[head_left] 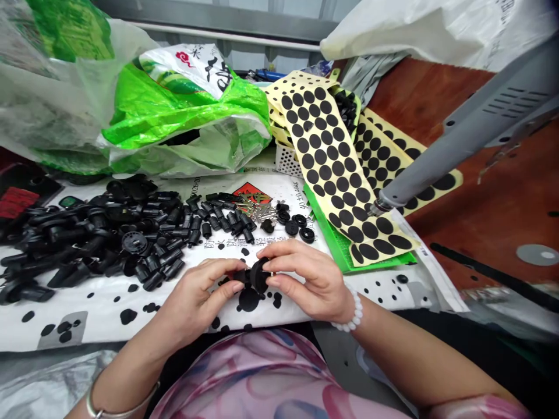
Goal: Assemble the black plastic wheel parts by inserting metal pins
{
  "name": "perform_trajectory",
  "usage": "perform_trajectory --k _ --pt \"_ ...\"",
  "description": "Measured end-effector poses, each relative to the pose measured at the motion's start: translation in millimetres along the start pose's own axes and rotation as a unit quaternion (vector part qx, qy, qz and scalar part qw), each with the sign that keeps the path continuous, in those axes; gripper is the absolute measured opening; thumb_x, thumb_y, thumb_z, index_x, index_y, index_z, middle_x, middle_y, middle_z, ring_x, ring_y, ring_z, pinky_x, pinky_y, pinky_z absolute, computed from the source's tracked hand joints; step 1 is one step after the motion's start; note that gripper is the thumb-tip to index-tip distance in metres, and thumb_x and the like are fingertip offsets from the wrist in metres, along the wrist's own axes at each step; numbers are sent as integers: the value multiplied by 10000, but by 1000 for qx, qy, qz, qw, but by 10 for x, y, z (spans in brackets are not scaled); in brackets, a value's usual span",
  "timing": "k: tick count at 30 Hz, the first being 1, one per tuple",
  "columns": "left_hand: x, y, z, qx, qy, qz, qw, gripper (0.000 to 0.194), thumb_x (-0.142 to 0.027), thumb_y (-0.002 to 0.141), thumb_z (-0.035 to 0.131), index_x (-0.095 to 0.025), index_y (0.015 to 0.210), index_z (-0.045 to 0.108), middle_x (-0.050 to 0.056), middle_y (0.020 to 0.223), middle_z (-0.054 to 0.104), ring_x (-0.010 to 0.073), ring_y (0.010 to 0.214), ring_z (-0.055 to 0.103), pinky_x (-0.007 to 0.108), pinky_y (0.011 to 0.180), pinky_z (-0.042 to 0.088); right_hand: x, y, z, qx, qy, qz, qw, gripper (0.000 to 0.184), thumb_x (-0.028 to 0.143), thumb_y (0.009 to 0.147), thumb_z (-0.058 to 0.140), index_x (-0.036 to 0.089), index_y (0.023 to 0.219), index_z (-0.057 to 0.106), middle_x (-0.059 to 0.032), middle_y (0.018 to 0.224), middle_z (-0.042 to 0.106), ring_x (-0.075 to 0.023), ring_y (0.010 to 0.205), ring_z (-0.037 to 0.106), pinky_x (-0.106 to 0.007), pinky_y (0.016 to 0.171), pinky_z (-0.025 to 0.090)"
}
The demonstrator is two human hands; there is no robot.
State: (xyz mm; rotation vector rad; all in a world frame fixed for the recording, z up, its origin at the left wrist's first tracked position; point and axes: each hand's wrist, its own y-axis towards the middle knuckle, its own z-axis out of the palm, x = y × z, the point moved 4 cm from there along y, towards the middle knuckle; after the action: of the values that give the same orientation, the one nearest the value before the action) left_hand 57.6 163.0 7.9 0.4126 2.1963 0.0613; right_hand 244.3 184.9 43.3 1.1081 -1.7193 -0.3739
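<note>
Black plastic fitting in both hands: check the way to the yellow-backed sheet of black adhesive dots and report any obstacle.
The right hand covers that side of the black plastic fitting. Beyond it, black rings lie between the fitting and the sheet of dots.

We find matt black moulded plastic throughout: a fitting (pixel 258 276) held at centre, and a heap of fittings (pixel 105 233) on a woven white plastic sack (pixel 87 299). Beside them, small bright metal pieces (pixel 257 210) gleam. Matt black rubbery discs (pixel 325 156) sit on smooth yellow backing paper (pixel 301 81). We also note a glossy green plastic bag (pixel 183 110), a matt grey plastic lamp arm (pixel 493 116) and a smooth, reddish wooden tabletop (pixel 480 198) with a satin sheen.
</note>
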Motion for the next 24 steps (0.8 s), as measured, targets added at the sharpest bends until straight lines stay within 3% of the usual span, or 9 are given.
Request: perform_trajectory --k 9,13,17,21,24 --pt "-96 -48 -6 38 -77 -11 996 214 -238 863 509 -186 1034 626 30 906 680 137 794 623 211 719 499 -34 41 92 78 10 14 997 114 118 866 568 131 961 630 -133 1017 662 -176 944 630 -308 830 532" --pt "19 -61 15 20 -157 -69 985 245 -290 835 562 -184 1036 654 57 951 696 168 819 641 240 728 524 -62 79 104 102 5 20 995 125 173 892 549 101 969 617 -141 976 668 -179 908 637 -300 815 537" --pt "111 -75 75 32 -248 -126 960 298 -321 801 606 -176 1052 672 75 925 711 190 780 654 270 689 549 -33 65 120 138 -86 -39 986 388 338 921 523 45 1175 517 -175 1037 644 -213 935 626 -345 827 539" --pt "101 -88 102 82 -261 -110 955 287 -312 829 577 -192 1067 682 72 907 710 192 794 642 289 727 542 28 22 163 154 -177 -114 965 324 282 966 425 55 1176 523 -189 1064 633 -223 990 612 -350 805 548" --pt "109 -107 122 114 -286 -106 945 274 -328 835 567 -187 1026 702 70 822 701 167 704 612 271 662 527 70 3 174 150 -180 -151 960 323 278 969 420 41 1158 530 -195 1037 640 -218 981 619 -348 823 548"
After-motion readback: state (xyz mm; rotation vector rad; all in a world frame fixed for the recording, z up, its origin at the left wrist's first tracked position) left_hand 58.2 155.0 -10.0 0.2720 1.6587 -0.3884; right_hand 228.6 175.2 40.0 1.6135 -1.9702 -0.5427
